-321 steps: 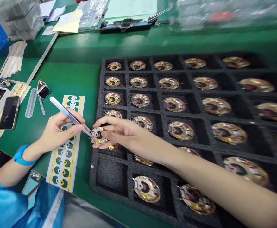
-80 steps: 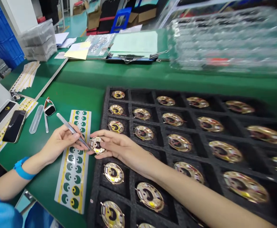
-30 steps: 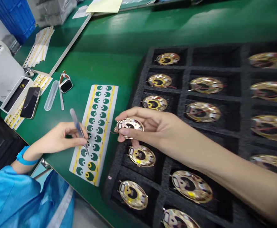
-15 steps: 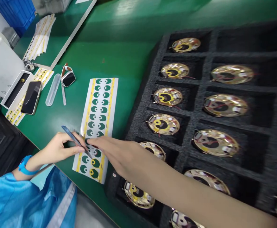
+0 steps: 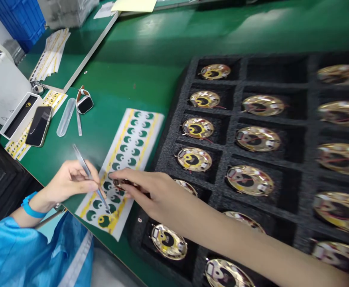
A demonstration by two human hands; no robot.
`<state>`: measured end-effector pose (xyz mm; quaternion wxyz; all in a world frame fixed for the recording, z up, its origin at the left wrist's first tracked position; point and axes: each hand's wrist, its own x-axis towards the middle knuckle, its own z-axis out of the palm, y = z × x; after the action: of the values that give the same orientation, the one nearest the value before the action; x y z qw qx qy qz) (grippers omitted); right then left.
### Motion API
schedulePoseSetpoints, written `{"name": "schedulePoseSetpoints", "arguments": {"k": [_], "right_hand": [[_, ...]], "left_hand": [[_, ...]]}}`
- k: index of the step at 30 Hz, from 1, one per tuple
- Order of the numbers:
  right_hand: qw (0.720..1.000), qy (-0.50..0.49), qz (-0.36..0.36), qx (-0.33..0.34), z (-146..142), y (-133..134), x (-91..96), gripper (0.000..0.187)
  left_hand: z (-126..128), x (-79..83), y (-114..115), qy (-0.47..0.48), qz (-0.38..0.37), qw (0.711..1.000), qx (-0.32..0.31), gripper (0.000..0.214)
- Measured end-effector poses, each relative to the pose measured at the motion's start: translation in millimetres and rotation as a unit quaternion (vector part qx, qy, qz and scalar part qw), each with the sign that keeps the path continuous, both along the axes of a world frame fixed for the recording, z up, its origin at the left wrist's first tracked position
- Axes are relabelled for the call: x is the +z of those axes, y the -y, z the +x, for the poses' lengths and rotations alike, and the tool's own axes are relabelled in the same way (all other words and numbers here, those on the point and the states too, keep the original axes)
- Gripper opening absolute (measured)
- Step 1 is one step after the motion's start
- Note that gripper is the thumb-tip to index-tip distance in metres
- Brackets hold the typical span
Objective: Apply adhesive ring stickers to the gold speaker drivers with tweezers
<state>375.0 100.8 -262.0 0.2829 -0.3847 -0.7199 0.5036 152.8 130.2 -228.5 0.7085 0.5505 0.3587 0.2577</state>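
My left hand (image 5: 75,179), with a blue band at the wrist, is closed around metal tweezers (image 5: 86,169). Their tips touch the lower end of a white and yellow sticker sheet (image 5: 150,131), close to a yellow sticker (image 5: 104,221); whether they pinch anything I cannot tell. Over the sheet's middle, my right hand (image 5: 141,185) is closed on a small shiny metallic part (image 5: 122,184), mostly hidden by the fingers. Dark green crescent shapes run in two columns along the sheet. To the right, a black foam tray (image 5: 189,73) holds gold oval parts (image 5: 194,158) in its compartments.
A phone (image 5: 39,125), a clear plastic case (image 5: 66,117) and a smartwatch (image 5: 84,104) lie on the green table to the left. Behind them are a white box-shaped device (image 5: 6,85), more sticker strips (image 5: 50,54) and a blue crate (image 5: 21,20). Black foam (image 5: 5,175) is stacked lower left.
The sticker sheet has turned, its far end now further right. The tweezer tips have moved down toward its near end. The metallic part in my right hand shows more. The view has shifted.
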Motion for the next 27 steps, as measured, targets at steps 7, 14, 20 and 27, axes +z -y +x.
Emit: {"name": "schedulePoseSetpoints", "arguments": {"k": [7, 14, 20, 27], "right_hand": [[0.931, -0.266, -0.249, 0.002, 18, -14, -0.7, 0.031], [0.903, -0.315, -0.291, 0.037, 24, -20, 0.1, 0.036], [0.901, -0.34, -0.271, 0.009, 20, -15, -16.5, 0.039], [0.89, -0.328, -0.318, 0.017, 25, -15, -2.4, 0.038]], "left_hand": [[40, 29.6, -46, 0.06, 0.078, 0.994, 0.042, 0.019], [56, 3.3, -62, -0.003, 0.067, 0.997, 0.031, 0.032], [50, 2.0, -61, -0.02, 0.087, 0.996, 0.011, 0.027], [51, 4.8, -61, -0.048, 0.148, 0.988, 0.0, 0.023]]}}
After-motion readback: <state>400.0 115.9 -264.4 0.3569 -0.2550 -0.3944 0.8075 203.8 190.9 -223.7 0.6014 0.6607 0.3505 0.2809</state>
